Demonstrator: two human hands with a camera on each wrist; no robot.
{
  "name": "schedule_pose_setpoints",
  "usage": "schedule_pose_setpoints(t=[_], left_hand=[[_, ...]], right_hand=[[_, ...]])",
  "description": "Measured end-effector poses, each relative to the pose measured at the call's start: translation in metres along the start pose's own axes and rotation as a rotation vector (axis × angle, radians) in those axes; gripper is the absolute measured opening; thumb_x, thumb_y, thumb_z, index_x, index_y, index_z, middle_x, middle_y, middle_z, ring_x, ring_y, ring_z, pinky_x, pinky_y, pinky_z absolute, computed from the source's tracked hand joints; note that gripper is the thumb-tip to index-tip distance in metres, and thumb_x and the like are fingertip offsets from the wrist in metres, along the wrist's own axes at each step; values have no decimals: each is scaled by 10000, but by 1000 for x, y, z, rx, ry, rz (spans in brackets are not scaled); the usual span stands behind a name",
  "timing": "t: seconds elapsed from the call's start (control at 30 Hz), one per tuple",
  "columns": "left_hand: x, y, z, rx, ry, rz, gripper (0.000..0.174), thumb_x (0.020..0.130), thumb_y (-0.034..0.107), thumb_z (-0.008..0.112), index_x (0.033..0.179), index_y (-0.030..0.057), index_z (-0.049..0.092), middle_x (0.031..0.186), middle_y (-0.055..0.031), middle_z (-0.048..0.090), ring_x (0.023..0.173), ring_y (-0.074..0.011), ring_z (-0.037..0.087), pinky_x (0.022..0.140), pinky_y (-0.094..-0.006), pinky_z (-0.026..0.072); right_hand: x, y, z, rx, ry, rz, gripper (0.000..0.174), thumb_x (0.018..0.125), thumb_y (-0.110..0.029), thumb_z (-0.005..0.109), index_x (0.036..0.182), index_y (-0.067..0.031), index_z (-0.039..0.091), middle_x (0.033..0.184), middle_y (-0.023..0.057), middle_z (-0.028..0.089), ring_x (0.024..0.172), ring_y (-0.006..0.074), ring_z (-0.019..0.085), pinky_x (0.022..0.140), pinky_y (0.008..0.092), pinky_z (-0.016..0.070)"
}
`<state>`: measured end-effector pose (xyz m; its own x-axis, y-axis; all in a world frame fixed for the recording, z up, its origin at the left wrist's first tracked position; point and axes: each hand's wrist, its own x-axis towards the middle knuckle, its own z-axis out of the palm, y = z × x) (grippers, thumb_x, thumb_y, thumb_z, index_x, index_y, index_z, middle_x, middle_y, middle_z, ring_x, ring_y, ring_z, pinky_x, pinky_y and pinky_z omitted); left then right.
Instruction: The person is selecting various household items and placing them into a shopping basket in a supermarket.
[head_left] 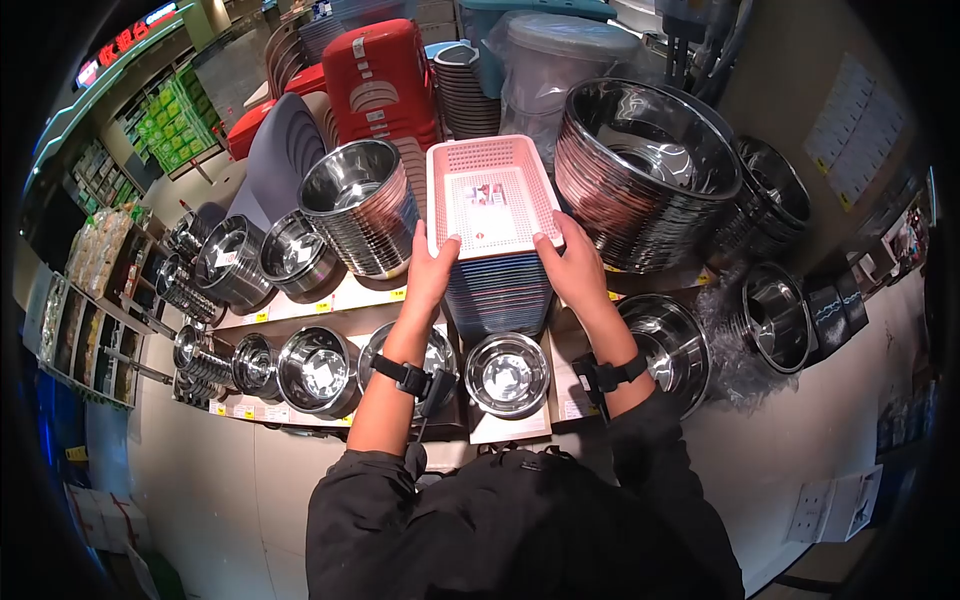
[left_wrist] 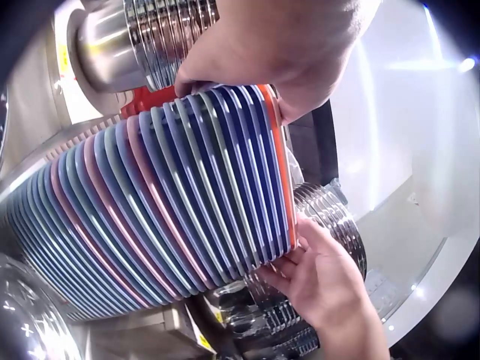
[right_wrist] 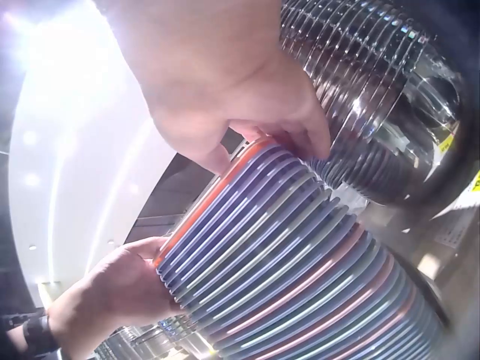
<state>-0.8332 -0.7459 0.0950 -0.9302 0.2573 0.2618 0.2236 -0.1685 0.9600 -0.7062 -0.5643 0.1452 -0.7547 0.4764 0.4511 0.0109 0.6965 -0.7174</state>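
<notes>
A pink plastic basket (head_left: 490, 225) with perforated sides and a printed label inside tops a tall stack of nested baskets (head_left: 497, 290). In the wrist views the rims of the stack (left_wrist: 172, 202) show in blue, grey-green and pink, with an orange-looking rim (right_wrist: 210, 199) at the top. My left hand (head_left: 432, 270) grips the near left corner, thumb over the pink rim. Opposite it, my right hand (head_left: 577, 262) holds the near right corner the same way. Fingers of both hands reach down the sides, touching the upper rims of the stack.
Steel basin stacks flank the baskets: a large one (head_left: 650, 180) to the right, a smaller one (head_left: 360, 205) to the left. A single steel bowl (head_left: 507, 375) sits directly in front. Red plastic stools (head_left: 380, 80) and a wrapped grey bucket (head_left: 560, 75) stand behind.
</notes>
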Motion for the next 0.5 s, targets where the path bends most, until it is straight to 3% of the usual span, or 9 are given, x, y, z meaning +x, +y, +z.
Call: schedule_pose_setpoints(t=[0.07, 0.17, 0.3, 0.43, 0.5], left_hand=[[-7, 25, 2, -135, -120, -58, 623, 902, 113, 568, 1435, -63, 298, 1283, -156, 532, 1134, -190, 532, 978, -292, 407], [-6, 23, 3, -146, -67, -29, 562, 898, 88, 539, 1408, -52, 347, 1276, -133, 537, 1130, -181, 532, 969, -289, 410], [-5, 35, 2, -174, -36, 88, 589, 907, 69, 503, 1456, -14, 305, 1300, -102, 534, 1131, -150, 538, 942, -269, 424], [-38, 95, 3, -393, -39, 156, 635, 897, 13, 460, 1480, -43, 215, 1391, -142, 440, 1223, -184, 475, 1028, -297, 374], [-59, 107, -3, -345, -4, 197, 626, 897, 20, 465, 1477, -28, 234, 1394, -135, 442, 1223, -174, 484, 1008, -297, 401]], right_hand=[[0, 1, 1, -105, 27, -5, 529, 888, -319, 595, 1285, 24, 521, 1271, 227, 561, 1164, 384, 535, 988, 420, 414], [1, -14, -6, -40, 18, 42, 511, 893, -310, 590, 1277, 23, 530, 1240, 230, 582, 1138, 383, 553, 975, 419, 424], [4, -31, -12, 44, 78, 37, 488, 896, -290, 586, 1270, 20, 538, 1219, 241, 592, 1108, 391, 565, 962, 423, 432], [-9, -48, -13, 544, 244, -108, 502, 932, -93, 558, 1381, 63, 397, 1281, 178, 557, 1095, 176, 564, 951, 309, 438], [-18, -58, -15, 768, 225, -55, 483, 935, -70, 544, 1367, 82, 387, 1291, 177, 534, 1111, 174, 546, 962, 305, 429]])
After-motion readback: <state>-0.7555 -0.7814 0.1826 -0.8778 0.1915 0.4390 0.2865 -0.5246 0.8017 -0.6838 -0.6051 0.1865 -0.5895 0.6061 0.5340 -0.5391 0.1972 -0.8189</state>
